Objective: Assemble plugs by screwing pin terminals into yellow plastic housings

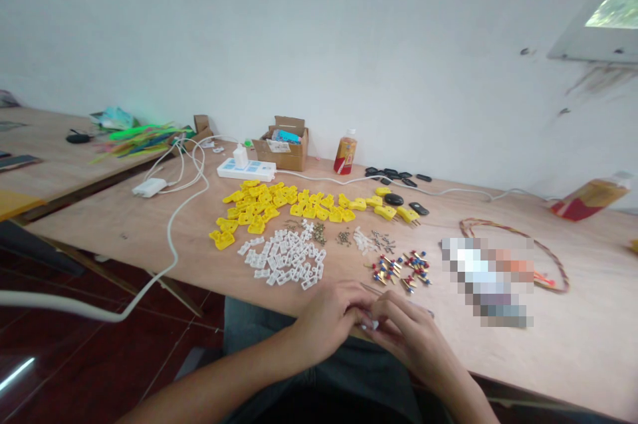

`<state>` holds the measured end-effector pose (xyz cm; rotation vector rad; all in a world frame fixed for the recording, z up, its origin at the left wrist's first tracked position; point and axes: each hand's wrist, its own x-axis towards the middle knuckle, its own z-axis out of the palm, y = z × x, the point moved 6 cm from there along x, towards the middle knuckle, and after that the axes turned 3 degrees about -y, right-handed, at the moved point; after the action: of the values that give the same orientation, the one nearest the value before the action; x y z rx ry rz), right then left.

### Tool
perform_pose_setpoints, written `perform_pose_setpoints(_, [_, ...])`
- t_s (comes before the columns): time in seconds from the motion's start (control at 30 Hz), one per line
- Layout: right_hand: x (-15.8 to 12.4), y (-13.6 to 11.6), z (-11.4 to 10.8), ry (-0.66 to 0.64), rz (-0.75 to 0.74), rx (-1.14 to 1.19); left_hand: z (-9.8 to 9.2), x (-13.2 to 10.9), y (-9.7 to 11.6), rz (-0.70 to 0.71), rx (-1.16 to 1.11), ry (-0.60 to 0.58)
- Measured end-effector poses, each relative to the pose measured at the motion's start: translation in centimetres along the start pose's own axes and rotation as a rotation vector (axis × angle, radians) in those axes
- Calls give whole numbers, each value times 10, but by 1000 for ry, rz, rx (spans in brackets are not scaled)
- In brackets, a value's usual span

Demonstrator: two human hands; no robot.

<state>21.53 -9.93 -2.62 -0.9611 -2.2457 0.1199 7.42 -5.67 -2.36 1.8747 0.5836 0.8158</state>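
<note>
At the table's front edge my left hand (pixel 335 318) and my right hand (pixel 409 329) meet, fingers closed around a small white plastic piece (pixel 369 325). Most of that piece is covered by the fingers. A thin rod (pixel 371 289) shows just beyond my fingertips; whether a hand grips it I cannot tell. Just ahead lie red- and blue-tipped brass pins (pixel 391 269) in two loose groups. White plastic inserts (pixel 286 256) form a heap ahead of my left hand. Yellow plug shells (pixel 259 201) spread behind them, and small screws (pixel 343 236) lie in little piles.
Assembled yellow plugs (pixel 409 214) and black oval parts (pixel 393 199) sit farther back. A power strip (pixel 246 170), a cardboard box (pixel 286 151) and a bottle (pixel 345 153) stand near the wall. A white cable (pixel 174 231) crosses the left side. A twisted cord (pixel 541 244) lies at right.
</note>
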Motion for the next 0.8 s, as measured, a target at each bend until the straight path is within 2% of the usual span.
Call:
perform_pose_setpoints(0.47, [5,-3,-1,19,7,-42,6,-1,-5,11,35,50])
perform_pose_setpoints(0.6, [1,-2,2,28,9,-72,0,0,-7,-39,70,86])
perform_pose_setpoints(0.8, [-4,9,1,48,126,49,-8,-1,-4,-71,81,101])
